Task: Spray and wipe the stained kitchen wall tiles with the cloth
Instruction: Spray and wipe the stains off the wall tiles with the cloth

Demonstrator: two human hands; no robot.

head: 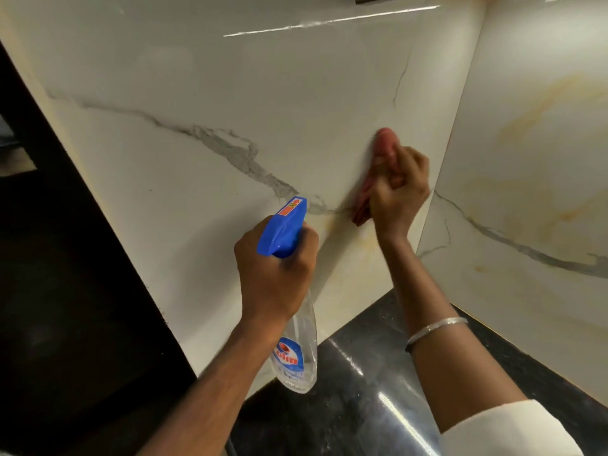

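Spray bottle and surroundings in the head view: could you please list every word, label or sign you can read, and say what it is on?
"olin": white letters on the spray bottle, on its label; anything before them is hidden by the left arm.
Sticker on the blue spray head: red-orange sign, too blurred to read.
Small print below the label: too small to read.
No text on the cloth or the wall tiles.
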